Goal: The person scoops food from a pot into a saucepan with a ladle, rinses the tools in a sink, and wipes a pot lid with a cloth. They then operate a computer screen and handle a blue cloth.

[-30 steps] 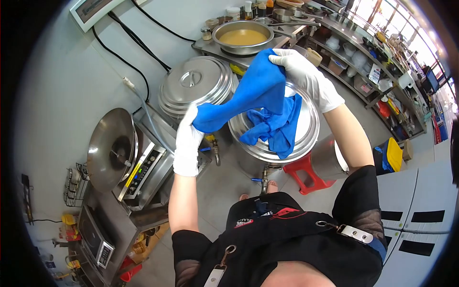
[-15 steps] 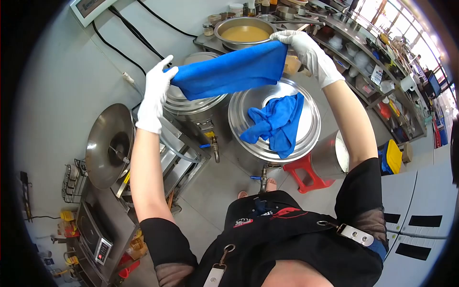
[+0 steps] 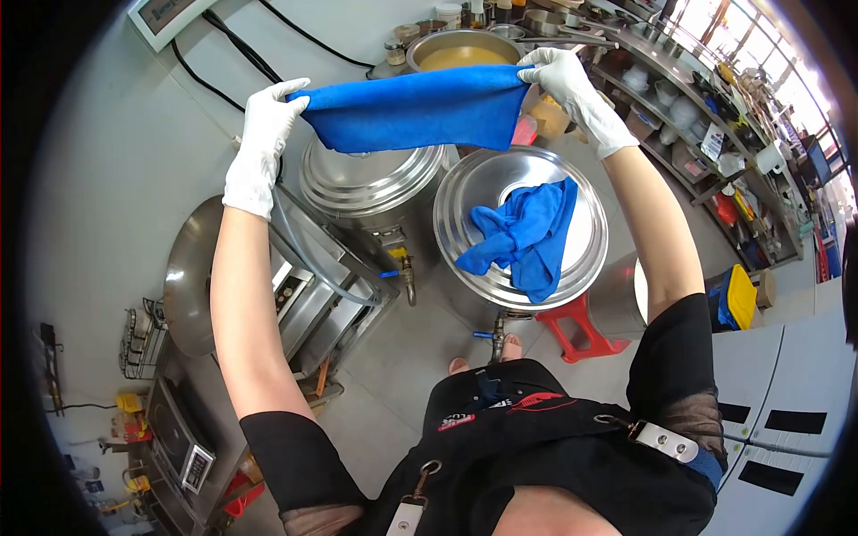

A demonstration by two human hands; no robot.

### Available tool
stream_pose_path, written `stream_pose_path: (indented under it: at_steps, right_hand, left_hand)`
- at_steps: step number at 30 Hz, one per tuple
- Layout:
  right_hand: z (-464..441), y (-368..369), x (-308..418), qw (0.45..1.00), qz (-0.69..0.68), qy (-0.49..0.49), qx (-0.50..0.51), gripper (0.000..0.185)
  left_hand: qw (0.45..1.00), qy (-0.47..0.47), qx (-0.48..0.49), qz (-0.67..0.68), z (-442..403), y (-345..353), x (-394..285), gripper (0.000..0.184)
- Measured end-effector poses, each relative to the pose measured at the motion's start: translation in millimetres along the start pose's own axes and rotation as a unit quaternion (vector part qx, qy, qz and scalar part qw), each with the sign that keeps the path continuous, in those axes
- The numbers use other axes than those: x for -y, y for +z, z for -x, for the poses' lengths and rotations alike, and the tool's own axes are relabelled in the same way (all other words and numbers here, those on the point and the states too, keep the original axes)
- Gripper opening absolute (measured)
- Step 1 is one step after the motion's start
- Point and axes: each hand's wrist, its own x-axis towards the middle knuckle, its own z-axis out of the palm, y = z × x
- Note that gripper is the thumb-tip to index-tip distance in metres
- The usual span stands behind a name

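A blue cloth [image 3: 411, 111] hangs stretched out in the air, folded along its top edge. My left hand [image 3: 268, 134], in a white glove, pinches its left top corner. The right top corner is gripped by my right hand [image 3: 567, 89], also gloved in white. Below the cloth, a second blue cloth [image 3: 527, 234] lies crumpled on the round metal lid [image 3: 456, 210] of a pot. Another lidded pot [image 3: 371, 189] stands to the left, its lid partly hidden behind the raised cloth.
A wide metal pan of yellowish liquid [image 3: 465, 55] sits on the back counter. At the left are a wok [image 3: 189, 286] and an induction cooker [image 3: 179, 438]. A red stool [image 3: 581, 329], a yellow-lidded bin [image 3: 740, 297] and loaded shelves [image 3: 706, 134] are on the right.
The held cloth has gone from bunched to spread flat and has risen. My left hand has moved left and up; my right hand has shifted slightly up and to the right.
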Motion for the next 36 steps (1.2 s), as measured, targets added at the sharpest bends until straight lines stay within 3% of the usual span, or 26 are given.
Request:
stream_pose_path:
  at_steps: [5,8,12,14,15,16,19,26,31,33,36]
  right_hand:
    - [-7,7,-22,0.989,0.117,-0.074,-0.061,0.011]
    - [-16,10,-39,0.982,0.104,-0.145,-0.066,0.010]
    - [-29,14,-59,0.996,0.053,-0.076,-0.011,0.013]
    - [-35,21,-69,0.997,-0.048,-0.050,0.034,0.027]
    - [-35,23,-72,0.993,-0.084,-0.015,0.078,0.039]
    - [-37,30,-76,0.993,-0.080,-0.017,0.083,0.037]
    - [-62,54,-107,0.994,-0.039,0.015,0.102,0.019]
    - [-96,105,-163,0.992,-0.051,0.014,0.114,0.019]
    - [-107,131,-195,0.992,-0.084,0.018,0.091,0.016]
    - [-109,135,-203,0.992,-0.074,0.019,0.098,0.016]
    - [-110,145,-231,0.994,-0.064,0.010,0.089,0.016]
  left_hand:
    - [0.998,0.021,-0.011,-0.058,1,13,17,0.027]
    - [0.994,0.005,-0.006,-0.105,3,20,18,0.022]
    - [0.976,-0.026,0.014,-0.216,20,32,18,0.014]
    - [0.962,0.118,-0.062,-0.240,32,44,33,0.013]
    - [0.982,0.034,-0.041,-0.183,41,51,35,0.013]
    - [0.987,-0.043,0.002,-0.158,47,56,34,0.014]
    - [0.982,-0.103,-0.014,-0.159,70,80,53,0.014]
    - [0.968,-0.206,-0.052,-0.132,117,138,92,0.017]
    - [0.969,-0.182,-0.108,-0.125,132,168,102,0.015]
    - [0.972,-0.131,-0.148,-0.127,133,173,98,0.013]
    - [0.972,-0.171,-0.104,-0.127,142,185,103,0.014]
